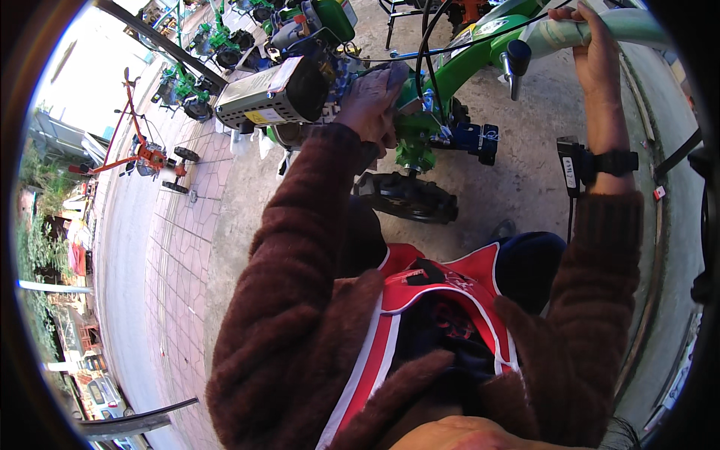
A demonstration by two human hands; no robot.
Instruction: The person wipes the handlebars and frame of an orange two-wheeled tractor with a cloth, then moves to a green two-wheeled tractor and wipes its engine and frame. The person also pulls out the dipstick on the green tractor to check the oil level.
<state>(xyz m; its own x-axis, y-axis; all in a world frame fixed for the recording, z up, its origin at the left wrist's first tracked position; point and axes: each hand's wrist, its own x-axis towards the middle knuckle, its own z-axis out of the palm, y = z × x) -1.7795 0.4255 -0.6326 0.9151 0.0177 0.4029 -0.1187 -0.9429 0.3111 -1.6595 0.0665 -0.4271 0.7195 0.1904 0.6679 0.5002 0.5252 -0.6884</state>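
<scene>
A green walking tiller (450, 71) stands before me, its engine side toward my left. My left hand (370, 105) is curled against the machine between the perforated metal muffler cover (262, 97) and the green gear housing (415, 142). Its fingers are partly hidden, and what they grip cannot be made out. Up at the right, my right hand (595, 49) is wrapped around the pale, plastic-covered handlebar (637, 28). A dark-knobbed lever (516, 64) sticks out beside that bar. Below the housing is a black lugged tyre (409, 199).
Several other green tillers (217, 45) stand at the far left. An orange tiller (154, 157) is parked on the paving (180, 225). Black cables (427, 52) hang over the machine. A raised concrete edge (649, 300) runs along the right.
</scene>
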